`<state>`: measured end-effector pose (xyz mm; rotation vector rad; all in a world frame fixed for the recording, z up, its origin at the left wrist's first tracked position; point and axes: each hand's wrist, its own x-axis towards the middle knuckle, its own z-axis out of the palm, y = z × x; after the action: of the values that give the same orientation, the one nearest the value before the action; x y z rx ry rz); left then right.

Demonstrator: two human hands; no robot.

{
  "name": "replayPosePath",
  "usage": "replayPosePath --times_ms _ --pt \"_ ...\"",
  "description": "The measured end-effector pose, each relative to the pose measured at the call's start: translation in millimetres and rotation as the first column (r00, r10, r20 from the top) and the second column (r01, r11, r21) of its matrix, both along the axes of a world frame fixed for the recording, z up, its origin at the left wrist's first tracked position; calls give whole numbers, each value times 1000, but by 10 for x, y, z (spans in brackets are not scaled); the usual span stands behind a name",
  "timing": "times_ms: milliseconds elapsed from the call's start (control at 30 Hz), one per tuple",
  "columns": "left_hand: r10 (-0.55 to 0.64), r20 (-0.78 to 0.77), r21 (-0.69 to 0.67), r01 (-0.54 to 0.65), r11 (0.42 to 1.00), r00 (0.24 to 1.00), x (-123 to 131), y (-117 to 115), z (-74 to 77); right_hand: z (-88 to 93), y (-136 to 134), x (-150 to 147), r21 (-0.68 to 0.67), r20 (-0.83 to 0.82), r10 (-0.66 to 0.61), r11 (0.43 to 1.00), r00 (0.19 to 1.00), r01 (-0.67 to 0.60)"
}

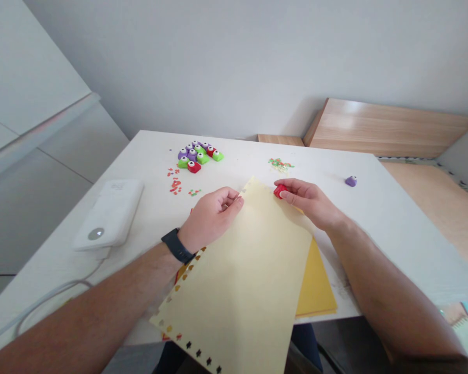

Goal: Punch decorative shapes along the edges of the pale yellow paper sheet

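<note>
A pale yellow sheet of paper slants towards me over the table, with heart- and star-shaped holes punched along its left and near edges. My left hand, wearing a dark wristband, pinches the sheet's far left edge. In my right hand is a small red craft punch with a white button, held between thumb and fingers at the far edge of the sheet. Whether the paper sits inside its slot I cannot tell. Darker yellow sheets lie beneath the pale one.
Several purple, green and red punches cluster at the back left. One purple punch stands apart at the right. Small paper cutouts lie in piles, red ones at left and mixed ones at back. A white power bank with a cable sits left.
</note>
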<state>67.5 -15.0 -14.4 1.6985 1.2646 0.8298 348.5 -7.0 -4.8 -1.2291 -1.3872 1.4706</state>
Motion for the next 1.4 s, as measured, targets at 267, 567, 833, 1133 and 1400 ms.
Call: replayPosePath --times_ms 267,567,833,1133,1400 --pt "-6 22 -14 7 1000 1000 -1 -3 -33 14 -15 -34 -18 22 62 998 998 -62" --pt "-11 16 -7 11 1000 1000 -4 -5 -23 24 -23 -50 -13 74 62 998 995 -61" --pt "-22 28 -21 22 1000 999 12 -13 15 51 -34 -64 -12 45 97 995 994 -96" --pt "-31 41 -26 32 999 999 15 -21 14 9 -23 -50 26 128 101 994 987 -105" --pt "-33 39 -15 34 999 999 14 -12 3 39 -29 -61 23 103 131 991 986 -134"
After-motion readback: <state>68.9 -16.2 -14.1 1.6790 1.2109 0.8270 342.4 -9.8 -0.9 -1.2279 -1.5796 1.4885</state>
